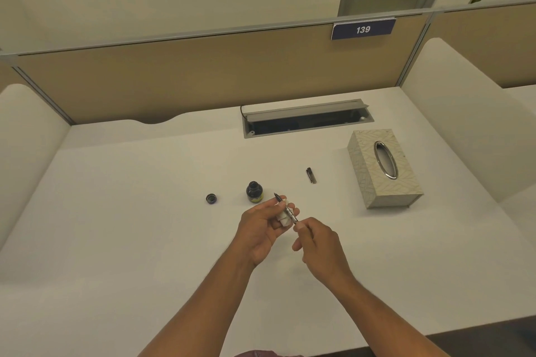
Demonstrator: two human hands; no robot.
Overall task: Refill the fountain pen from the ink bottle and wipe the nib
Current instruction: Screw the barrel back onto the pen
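Note:
A small dark ink bottle [254, 191] stands uncapped on the white desk, its round cap [211, 198] lying to its left. Just right of the bottle I hold the fountain pen [287, 209], nib pointing up and away. My left hand [262, 229] grips the pen's front section together with a folded white tissue [283, 219]. My right hand [320, 243] pinches the pen's rear end between fingertips. The pen's dark cap [311, 175] lies on the desk farther back to the right.
A patterned tissue box [384, 171] sits at the right. An open cable tray [307, 122] is set into the desk at the back. Tan partitions with a sign reading 139 [362, 29] enclose the desk [145, 240].

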